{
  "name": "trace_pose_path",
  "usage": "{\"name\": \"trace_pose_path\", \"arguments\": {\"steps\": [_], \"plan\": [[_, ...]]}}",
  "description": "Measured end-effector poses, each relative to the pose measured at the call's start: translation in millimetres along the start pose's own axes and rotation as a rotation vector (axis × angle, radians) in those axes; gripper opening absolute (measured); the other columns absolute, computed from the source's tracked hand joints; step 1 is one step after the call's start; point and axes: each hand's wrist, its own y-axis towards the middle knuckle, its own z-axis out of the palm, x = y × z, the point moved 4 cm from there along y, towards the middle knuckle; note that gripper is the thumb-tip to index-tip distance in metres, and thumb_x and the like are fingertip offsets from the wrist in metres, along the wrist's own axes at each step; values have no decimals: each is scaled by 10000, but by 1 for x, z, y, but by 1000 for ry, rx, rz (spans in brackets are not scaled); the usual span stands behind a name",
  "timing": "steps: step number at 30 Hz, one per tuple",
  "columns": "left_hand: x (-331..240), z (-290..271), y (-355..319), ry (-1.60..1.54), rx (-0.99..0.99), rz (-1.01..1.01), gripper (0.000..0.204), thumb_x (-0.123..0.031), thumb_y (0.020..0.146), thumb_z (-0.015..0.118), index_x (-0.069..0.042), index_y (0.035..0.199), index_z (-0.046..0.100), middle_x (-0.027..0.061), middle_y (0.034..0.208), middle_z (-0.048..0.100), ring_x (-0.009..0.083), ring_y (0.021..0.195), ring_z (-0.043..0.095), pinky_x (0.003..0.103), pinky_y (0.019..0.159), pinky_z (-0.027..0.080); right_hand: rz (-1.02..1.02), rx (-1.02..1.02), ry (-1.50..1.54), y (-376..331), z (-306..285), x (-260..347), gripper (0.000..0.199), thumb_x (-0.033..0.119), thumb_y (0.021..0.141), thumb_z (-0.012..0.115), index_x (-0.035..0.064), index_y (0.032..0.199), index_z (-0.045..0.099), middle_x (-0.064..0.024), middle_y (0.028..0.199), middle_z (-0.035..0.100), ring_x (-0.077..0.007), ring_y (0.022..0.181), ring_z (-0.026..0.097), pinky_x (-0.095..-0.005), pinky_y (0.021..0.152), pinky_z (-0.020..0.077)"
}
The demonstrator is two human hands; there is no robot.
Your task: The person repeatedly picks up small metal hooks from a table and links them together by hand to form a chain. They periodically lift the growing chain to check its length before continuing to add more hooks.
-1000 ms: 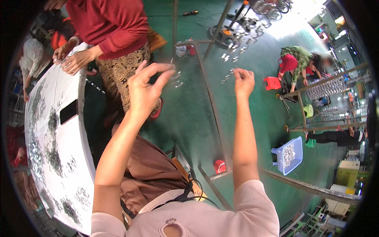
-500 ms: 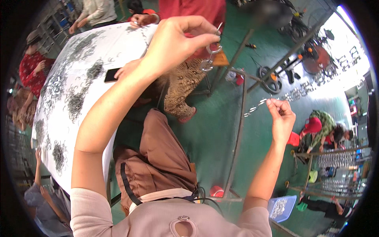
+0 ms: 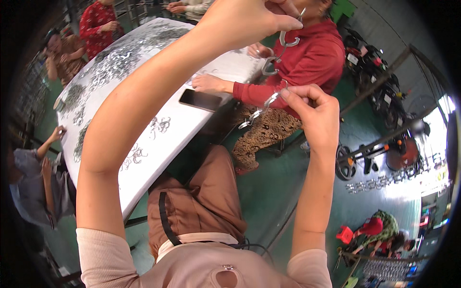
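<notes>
My left hand [image 3: 261,21] is raised at the top of the view, its thumb and fingers pinching a thin wire hook with silvery C-shaped metal pieces [image 3: 270,70] hanging below. Lower and to the right, my right hand [image 3: 317,113] pinches the upper end of a strand of small shiny metal pieces [image 3: 259,113], which slants down to the left. The two hanging sets look apart from each other. How the pieces join the wires is too small to tell.
A white-topped table [image 3: 144,177] at the left bears heaps of dark metal rings [image 3: 115,62] and a black phone [image 3: 200,99]. Close ahead sits a person in a red top [image 3: 312,57]; other people surround the table. Metal frames and a red stool [image 3: 344,234] stand at the right.
My view has swung toward the table and the person in red. My right hand has come up and closer to my left, still holding its strand. The left keeps its pinch.
</notes>
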Motion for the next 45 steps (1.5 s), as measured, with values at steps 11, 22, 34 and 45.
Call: {"name": "trace_pose_path", "arguments": {"steps": [11, 22, 34, 45], "plan": [[-33, -84, -39, 266, -212, -163, 217, -143, 796, 684, 46, 902, 698, 154, 771, 704, 188, 696, 692, 299, 665, 527, -168, 180, -54, 41, 95, 38, 201, 116, 770, 748, -59, 860, 710, 30, 680, 581, -19, 637, 484, -171, 586, 359], [-30, -118, -71, 265, -232, -220, 202, -146, 794, 692, 30, 893, 702, 144, 766, 702, 186, 703, 678, 312, 675, 516, -230, 366, 40, 26, 140, 53, 234, 129, 764, 750, -38, 923, 708, 58, 702, 507, -33, 636, 397, -192, 581, 312], [-15, -102, -137, 434, -296, -190, 140, -122, 772, 715, -22, 869, 709, 96, 765, 707, 168, 762, 688, 277, 702, 525, -232, 314, 441, 15, 125, 98, 217, 156, 824, 748, -23, 939, 704, -11, 792, 669, -51, 720, 576, -187, 666, 441], [10, -55, -216, 505, -213, -204, 126, -118, 794, 711, -79, 901, 659, 18, 839, 701, 245, 816, 667, 617, 1043, 279, 9, 311, 433, -54, 140, 48, 157, 123, 833, 721, -24, 880, 696, -7, 763, 654, -49, 720, 568, -187, 676, 434]]}}
